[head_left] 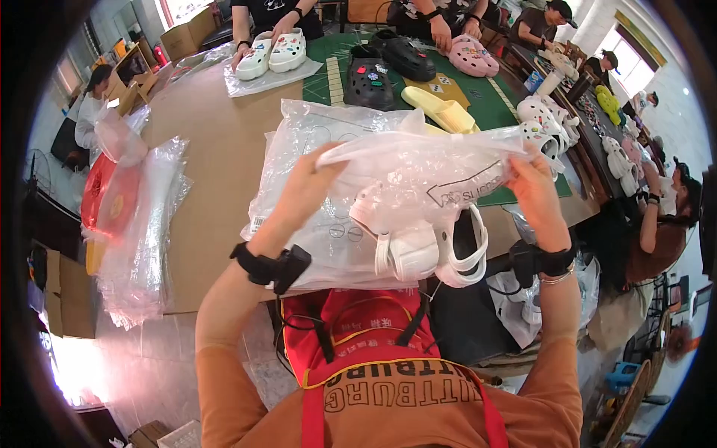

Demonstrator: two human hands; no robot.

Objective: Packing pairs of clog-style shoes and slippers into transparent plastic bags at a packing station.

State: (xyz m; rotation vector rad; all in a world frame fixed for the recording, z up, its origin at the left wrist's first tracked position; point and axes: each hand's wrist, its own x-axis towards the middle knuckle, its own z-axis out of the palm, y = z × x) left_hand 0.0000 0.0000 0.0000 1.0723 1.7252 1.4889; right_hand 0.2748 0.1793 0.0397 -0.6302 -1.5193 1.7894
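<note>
Between my two hands a clear plastic bag (418,160) is stretched wide over the near side of the table. My left hand (317,178) pinches one side of its edge, and my right hand (533,179) grips the opposite side. A pair of white clogs (407,250) sits beneath and partly behind the film, heel straps toward me. Their toes show only through the plastic; whether they are inside the bag I cannot tell. Under them lies a stack of flat clear bags (291,209), reaching to the table's near edge.
Black clogs (370,82), yellow slides (441,108) and white clogs (538,119) stand beyond the bag. Plastic bags (146,239) lie piled at the left of the table (205,149). Across it, a person handles white clogs (272,56); another touches a pink clog (473,56).
</note>
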